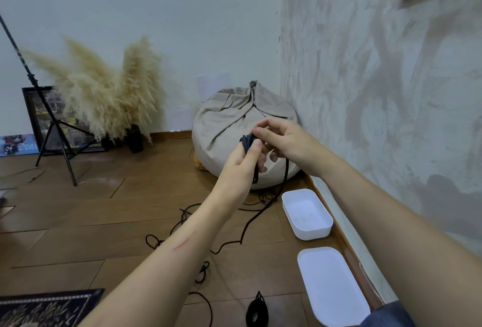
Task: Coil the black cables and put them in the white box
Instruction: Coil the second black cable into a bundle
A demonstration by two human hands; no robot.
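1. Left hand [241, 165] is gripping the coil [247, 141], raised above the floor [104, 222].
2. Right hand [284, 141] is pinching the coil's top.
3. Winding even, snug loops is likely helping it fit the box [307, 232] nearby.

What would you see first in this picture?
Two hands in the middle: the left hand grips a coil of black cable while the right hand pinches its top. More cable trails across the wooden floor, beside an open white box by the wall. Fluffy pampas grass stands at the back.
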